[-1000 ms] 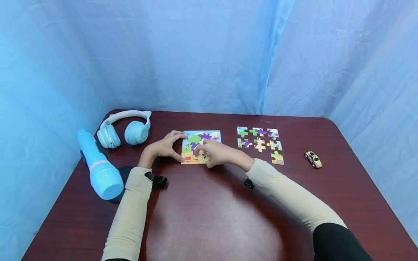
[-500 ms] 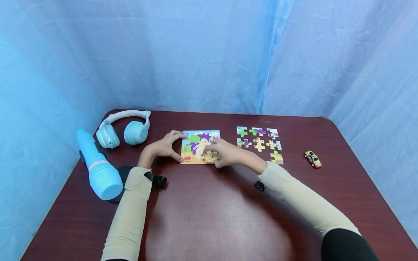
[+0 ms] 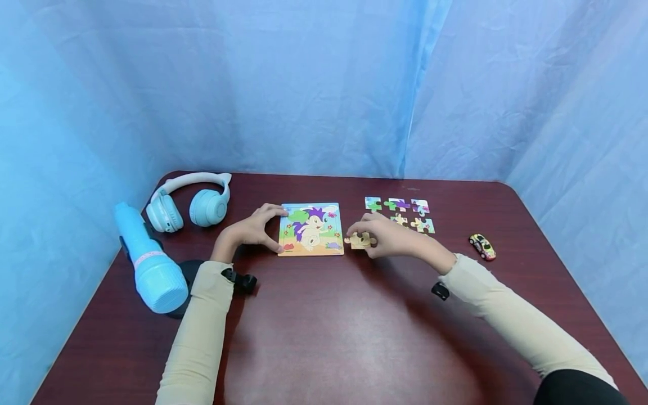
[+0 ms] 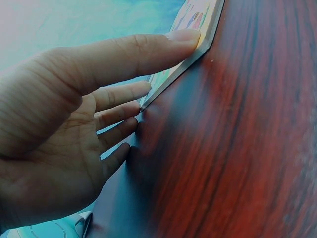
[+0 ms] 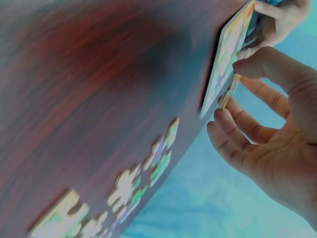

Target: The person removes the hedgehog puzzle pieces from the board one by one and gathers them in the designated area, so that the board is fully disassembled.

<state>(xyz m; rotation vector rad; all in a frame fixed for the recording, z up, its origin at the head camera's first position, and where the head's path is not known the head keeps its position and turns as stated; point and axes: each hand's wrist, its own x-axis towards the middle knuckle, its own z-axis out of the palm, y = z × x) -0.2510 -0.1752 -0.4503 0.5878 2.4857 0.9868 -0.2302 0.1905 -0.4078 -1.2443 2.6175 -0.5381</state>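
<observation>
My left hand [image 3: 253,229] rests at the left side of a puzzle board [image 3: 310,253] showing a purple-haired hedgehog picture. In the left wrist view, the straight thumb [image 4: 143,55] lies on one corner of the board, and the fingertips reach its other corner. Just right of the board, my right hand [image 3: 392,235] pinches a tan puzzle piece [image 3: 360,242] between thumb and fingers. The right wrist view shows this piece [image 5: 228,94] edge-on, close by the board [image 5: 230,47]. Several loose puzzle pieces [image 3: 373,203] lie beyond the right hand, which hides some of them.
Light blue headphones [image 3: 210,207] and a blue microphone-shaped object [image 3: 159,275], over a black round thing [image 3: 189,273], are at the left. A toy car [image 3: 482,247] stands at the right. Blue curtains [image 3: 304,90] surround the brown table [image 3: 304,326].
My right hand has moved right, from over the board's picture to beside it, carrying the tan puzzle piece. The hedgehog picture is now uncovered. The left hand stays at the board's left edge.
</observation>
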